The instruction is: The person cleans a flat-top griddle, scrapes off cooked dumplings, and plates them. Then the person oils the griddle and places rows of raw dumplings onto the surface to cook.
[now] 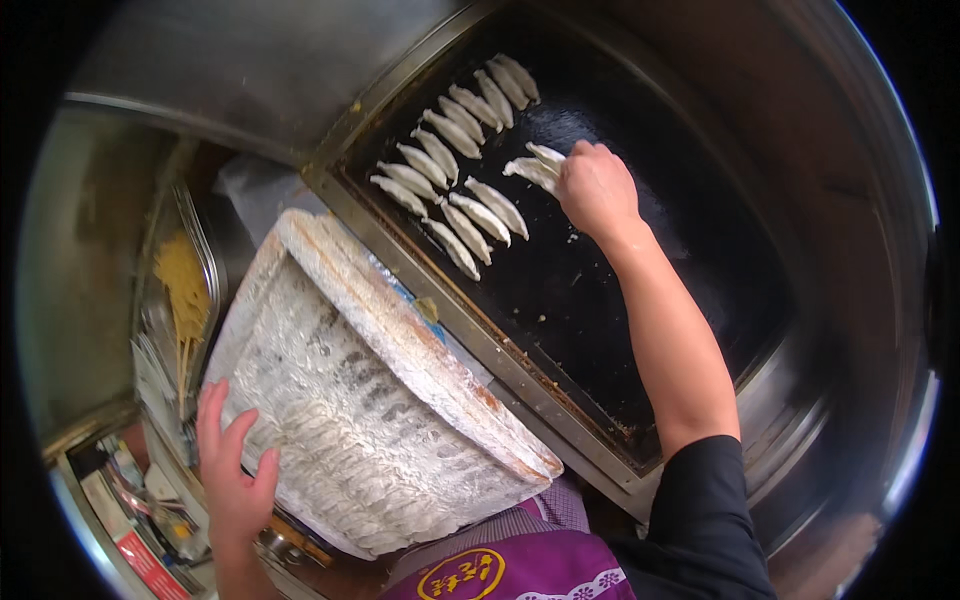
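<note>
My right hand (598, 187) is over the black flat griddle (600, 300), its fingers closed on white, crescent-shaped dumplings (534, 172). To its left, a row of similar dumplings (452, 135) lies side by side along the griddle, with a shorter second group (489, 208) starting near the front edge. Beside the griddle, a flour-dusted tray (420, 360) rests tilted, and rows of pale dumplings (352, 465) fill its lower part. My left hand (234, 465) is at the tray's left edge, fingers spread, holding nothing; whether it touches the rim cannot be told.
A raised metal rim (480, 322) borders the griddle. At left, a metal container (214, 277) holds yellow food (184, 281) and wooden sticks. A box of small items (142, 502) stands at lower left. A metal wall (247, 67) rises behind, and a purple apron (517, 562) is below.
</note>
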`<state>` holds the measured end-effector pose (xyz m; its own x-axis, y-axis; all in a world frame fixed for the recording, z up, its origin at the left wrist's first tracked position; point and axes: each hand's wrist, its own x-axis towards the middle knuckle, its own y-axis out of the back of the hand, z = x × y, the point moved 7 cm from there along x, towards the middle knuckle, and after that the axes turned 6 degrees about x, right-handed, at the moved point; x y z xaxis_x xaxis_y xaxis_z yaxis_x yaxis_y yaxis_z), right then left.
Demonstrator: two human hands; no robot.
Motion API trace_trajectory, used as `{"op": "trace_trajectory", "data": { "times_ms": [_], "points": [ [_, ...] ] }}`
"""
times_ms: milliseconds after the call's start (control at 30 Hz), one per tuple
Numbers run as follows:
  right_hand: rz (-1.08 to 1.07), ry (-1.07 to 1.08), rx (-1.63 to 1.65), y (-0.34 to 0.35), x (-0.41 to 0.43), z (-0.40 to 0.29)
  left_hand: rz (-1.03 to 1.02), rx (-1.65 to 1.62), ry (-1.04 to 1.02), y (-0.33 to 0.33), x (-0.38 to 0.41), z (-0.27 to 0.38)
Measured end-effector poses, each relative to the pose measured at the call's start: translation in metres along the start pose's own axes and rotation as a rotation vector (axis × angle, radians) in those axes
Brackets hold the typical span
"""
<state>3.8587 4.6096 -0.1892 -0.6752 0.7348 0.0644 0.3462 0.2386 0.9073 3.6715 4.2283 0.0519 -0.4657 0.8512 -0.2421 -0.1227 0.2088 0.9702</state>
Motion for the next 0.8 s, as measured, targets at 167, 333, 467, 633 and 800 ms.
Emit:
{"op": "trace_trajectory", "data": {
  "times_ms": [167, 333, 467, 633, 800],
  "points": [
    [0.068, 0.032, 0.168, -0.069, 0.019, -0.012, -0.019, -0.055, 0.063, -0.013, -0.008, -0.032],
    [0.151, -0.097, 0.206, -0.052, -0.01, -0.019, 0.003, -0.088, 0.161, -0.025, -0.038, -0.069],
    [0.121, 0.027, 0.127, -0.079, -0.021, -0.031, 0.007, -0.147, 0.181, -0.031, -0.044, -0.08],
    [0.223, -0.259, 0.124, -0.059, 0.007, -0.003, -0.004, -0.15, 0.205, -0.034, -0.062, -0.08],
    [-0.074, -0.314, -0.053, -0.058, 0.024, -0.007, 0.03, -0.174, 0.213, -0.035, -0.103, -0.099]
  ]
}}
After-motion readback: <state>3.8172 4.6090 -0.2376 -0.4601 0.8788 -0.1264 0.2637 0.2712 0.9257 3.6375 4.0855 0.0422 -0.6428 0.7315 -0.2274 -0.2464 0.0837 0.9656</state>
